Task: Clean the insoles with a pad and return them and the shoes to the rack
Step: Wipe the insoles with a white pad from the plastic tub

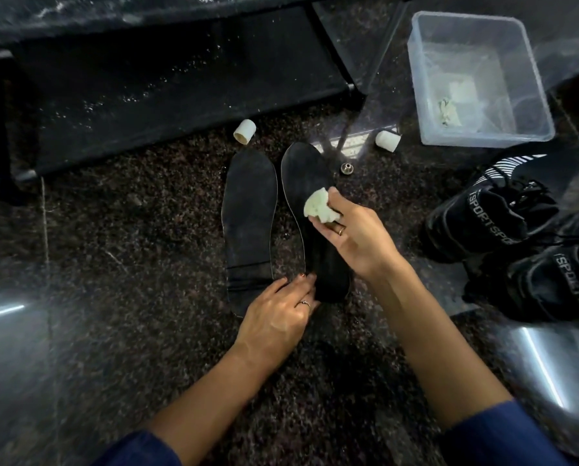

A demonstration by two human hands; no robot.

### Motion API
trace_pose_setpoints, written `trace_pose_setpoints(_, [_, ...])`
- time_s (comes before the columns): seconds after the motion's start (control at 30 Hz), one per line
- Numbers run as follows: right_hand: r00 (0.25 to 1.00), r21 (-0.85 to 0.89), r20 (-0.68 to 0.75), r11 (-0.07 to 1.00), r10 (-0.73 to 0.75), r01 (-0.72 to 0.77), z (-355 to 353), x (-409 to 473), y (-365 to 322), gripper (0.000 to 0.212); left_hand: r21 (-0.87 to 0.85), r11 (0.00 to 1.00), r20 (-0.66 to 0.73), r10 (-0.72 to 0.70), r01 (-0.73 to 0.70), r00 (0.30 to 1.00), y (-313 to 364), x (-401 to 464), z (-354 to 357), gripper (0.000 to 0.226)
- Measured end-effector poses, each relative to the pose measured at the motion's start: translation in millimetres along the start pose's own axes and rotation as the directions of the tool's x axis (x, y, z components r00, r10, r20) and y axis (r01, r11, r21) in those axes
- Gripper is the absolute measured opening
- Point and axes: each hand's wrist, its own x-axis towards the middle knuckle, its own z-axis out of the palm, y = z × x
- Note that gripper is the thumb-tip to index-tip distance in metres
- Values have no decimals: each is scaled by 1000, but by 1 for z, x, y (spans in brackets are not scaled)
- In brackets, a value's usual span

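A black shoe rack (120,82) stands at the far left of the dark speckled floor (130,264). Just in front of the rack, two black insoles lie flat side by side on the floor. The left insole (249,216) is bare. The left hand (278,317), fingers fairly straight and flat, rests across the heel ends of both insoles and presses them down. The right insole (310,183) lies touching the right hand (352,237), whose curled fingers grip a crumpled white pad (320,208) against the insole's middle. Two short white tubes (244,131) lie by the rack's front edge, beyond the insole toes. Right of the rack sits a clear plastic tub (530,95) with pale scraps inside. Nearer than the tub, at the far right, two black shoes (483,223) marked SPORT lie together.
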Motion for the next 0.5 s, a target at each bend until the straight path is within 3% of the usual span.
trace_pose_setpoints(0.07, [999, -43, 3, 999, -33, 33, -1, 6, 3, 22, 2, 1000, -2, -3, 3, 1000, 0, 1, -1, 33])
trace_pose_setpoints(0.17, [975, -420, -98, 896, -200, 141, -2, 11, 8, 11, 2, 1000, 2, -4, 3, 1000, -1, 0, -1, 32])
trace_pose_setpoints(0.23, [944, -668, -125, 730, -305, 147, -5, 9, 7, 17, -1, 1000, -7, -2, 2, 1000, -1, -1, 0, 32])
trace_pose_setpoints(0.37, [910, -881, -60, 451, -411, 146, -11, 4, 2, 28, 0, 1000, -21, -6, 6, 1000, 0, -1, 1, 34])
trace_pose_setpoints(0.5, [815, -990, 140, -70, -562, 121, -15, 4, 6, 33, -11, 1000, -36, 7, -7, 999, -1, 0, 2, 32])
